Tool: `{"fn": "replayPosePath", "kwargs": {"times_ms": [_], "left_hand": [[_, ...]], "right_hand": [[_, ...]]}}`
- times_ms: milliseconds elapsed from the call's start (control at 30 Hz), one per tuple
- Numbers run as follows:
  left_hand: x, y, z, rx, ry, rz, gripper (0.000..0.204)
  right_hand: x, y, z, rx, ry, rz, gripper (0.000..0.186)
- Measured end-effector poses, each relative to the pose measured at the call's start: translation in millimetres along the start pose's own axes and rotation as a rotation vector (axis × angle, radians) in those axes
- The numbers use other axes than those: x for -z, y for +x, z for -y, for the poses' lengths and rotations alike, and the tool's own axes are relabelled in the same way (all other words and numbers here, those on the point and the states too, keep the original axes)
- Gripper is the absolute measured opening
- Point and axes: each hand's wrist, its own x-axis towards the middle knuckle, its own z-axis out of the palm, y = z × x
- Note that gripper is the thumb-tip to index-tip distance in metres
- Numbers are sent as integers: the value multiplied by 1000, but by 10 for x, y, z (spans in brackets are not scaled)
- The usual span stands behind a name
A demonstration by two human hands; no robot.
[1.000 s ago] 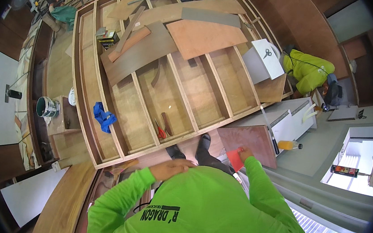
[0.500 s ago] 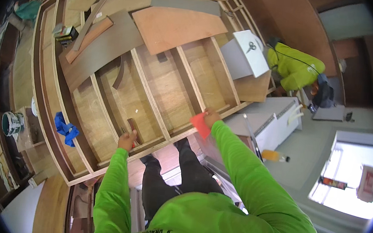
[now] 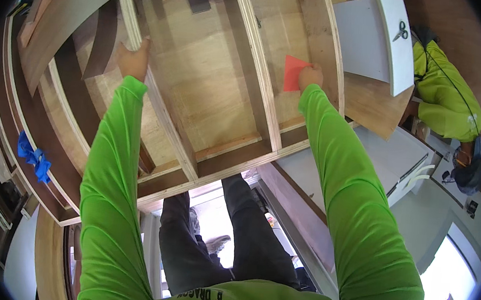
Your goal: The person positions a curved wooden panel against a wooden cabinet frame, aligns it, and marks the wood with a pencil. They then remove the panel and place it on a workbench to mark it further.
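My left hand (image 3: 133,61) is around the top edge of a wooden divider (image 3: 168,123), its thumb on one side and its fingers on the other. Farther right, my right hand (image 3: 312,77) is closed on a thin, flat red sheet (image 3: 293,74), whose material I cannot tell. That hand is over the bay beside the right-hand divider (image 3: 255,59). Both dividers belong to a large plywood frame with open bays, whose front rail (image 3: 227,166) runs above my legs.
Brown curved panels (image 3: 74,12) lie across the frame's left part. A blue cloth (image 3: 34,156) hangs on a left rail. Scissors (image 3: 401,31) rest on a white box (image 3: 358,37). Beyond it, a person in a yellow-green top (image 3: 448,95) bends down.
Both hands have moved forward over the frame, the left from near the front rail to a divider. The red sheet has travelled with my right hand. My view has shifted closer.
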Motion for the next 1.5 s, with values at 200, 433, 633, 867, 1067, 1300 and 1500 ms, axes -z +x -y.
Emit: {"fn": "replayPosePath", "kwargs": {"times_ms": [200, 433, 633, 867, 1067, 1300, 1500], "left_hand": [[68, 180, 21, 195, 115, -45, 78], [101, 216, -308, 273, 115, 5, 62], [71, 208, -285, 229, 163, -31, 67], [21, 265, -160, 360, 201, 30, 72], [-4, 238, -22, 371, 251, 3, 76], [-11, 243, -174, 337, 220, 19, 74], [9, 246, -184, 364, 278, -34, 71]], "right_hand": [[-295, -202, 811, -233, 116, 256, 34], [-458, 24, 674, -65, 37, 94, 30], [1098, 1542, 2051, 166, 480, -123, 30], [1312, 3212, 2739, 683, -57, -212, 54], [1235, 3702, 3173, 447, -23, -127, 73], [1388, 4551, 2747, 194, 333, -139, 78], [1403, 4486, 2914, 233, 377, -46, 74]]}}
